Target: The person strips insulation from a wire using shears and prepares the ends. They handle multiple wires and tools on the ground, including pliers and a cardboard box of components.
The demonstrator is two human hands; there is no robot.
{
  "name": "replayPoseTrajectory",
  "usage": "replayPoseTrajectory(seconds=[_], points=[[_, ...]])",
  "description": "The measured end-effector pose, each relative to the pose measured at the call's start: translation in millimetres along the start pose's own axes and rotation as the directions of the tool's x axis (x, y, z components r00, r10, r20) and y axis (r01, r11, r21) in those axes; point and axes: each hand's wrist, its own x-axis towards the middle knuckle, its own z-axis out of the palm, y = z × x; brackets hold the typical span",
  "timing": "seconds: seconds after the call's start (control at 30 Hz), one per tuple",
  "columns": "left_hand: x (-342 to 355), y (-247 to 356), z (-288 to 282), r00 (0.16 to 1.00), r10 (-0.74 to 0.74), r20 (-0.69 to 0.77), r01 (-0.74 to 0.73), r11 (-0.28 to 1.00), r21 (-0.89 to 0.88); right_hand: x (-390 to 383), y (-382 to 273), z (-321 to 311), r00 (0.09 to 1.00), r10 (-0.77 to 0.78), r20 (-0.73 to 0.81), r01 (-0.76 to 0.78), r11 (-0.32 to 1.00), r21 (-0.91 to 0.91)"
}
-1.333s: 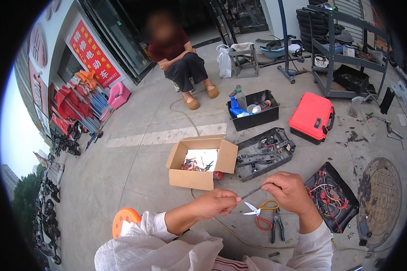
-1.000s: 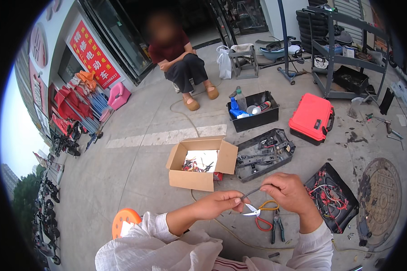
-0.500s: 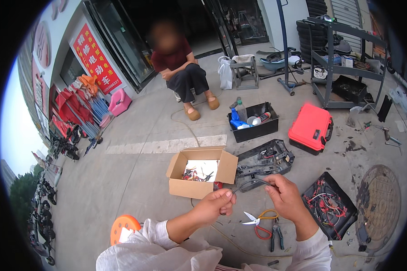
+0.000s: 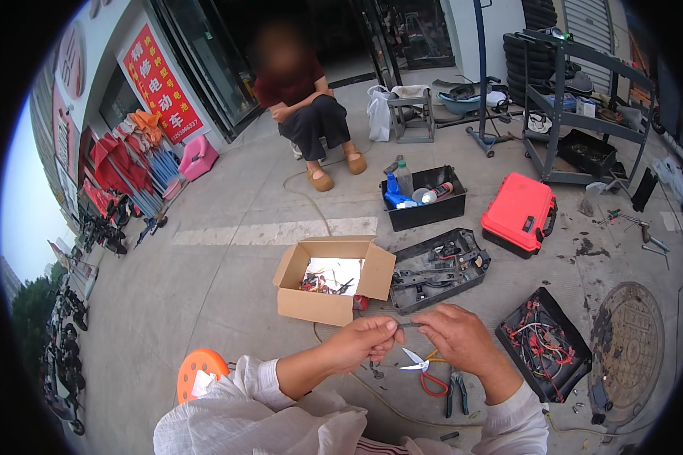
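Note:
A short dark cable [image 4: 410, 325] is stretched between my two hands, above the ground in front of me. My left hand [image 4: 366, 338] pinches one end between thumb and curled fingers. My right hand [image 4: 455, 337] grips the other end with thumb and fingertips; its back hides part of the hold. Just below the hands lie scissors [image 4: 425, 365] with red and yellow handles, blades parted. Beside them rest dark-handled pliers [image 4: 457, 394]. An open cardboard box [image 4: 315, 305] with wire pieces on a white sheet stands beyond my left hand.
Beyond my hands lies a black plastic housing [image 4: 440, 271]. A black tray of wires [image 4: 546, 345] sits at right, beside a manhole cover [image 4: 631, 353]. Farther off are a red case [image 4: 519, 212], a black bin with bottles [image 4: 429, 218] and a seated person [image 4: 300, 106]. An orange stool [image 4: 203, 371] stands at left.
My hands have drawn closer together, and the looped cable between them is now shorter and straighter. My right hand has turned and moved left, its back now showing more.

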Motion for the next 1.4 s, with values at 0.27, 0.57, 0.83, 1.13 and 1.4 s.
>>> replayPoseTrajectory(seconds=[0.27,0.57,0.83,1.13,1.4], points=[[-3.9,13.9,24.4,0.997,-0.025,0.075,0.025,1.000,-0.006,-1.6,4.7,-5.7,0.998,-0.012,-0.063,0.008,0.998,-0.063],[-2.9,9.5,14.1,0.995,-0.103,0.013,0.101,0.990,0.100,1.8,-8.3,-10.6,0.991,-0.105,-0.085,0.083,0.970,-0.228],[9.7,9.9,11.2,0.994,0.092,-0.060,-0.077,0.973,0.217,-0.9,1.7,0.1,0.993,-0.110,0.049,0.119,0.965,-0.232],[3.2,12.3,7.4,0.879,0.142,-0.456,-0.187,0.981,-0.054,-20.3,2.7,-70.3,0.921,0.115,-0.372,0.319,0.324,0.890],[5.6,14.6,4.1,0.886,0.120,-0.448,-0.188,0.976,-0.109,-10.6,-70.4,-66.1,0.891,-0.235,-0.390,0.317,-0.294,0.902]])
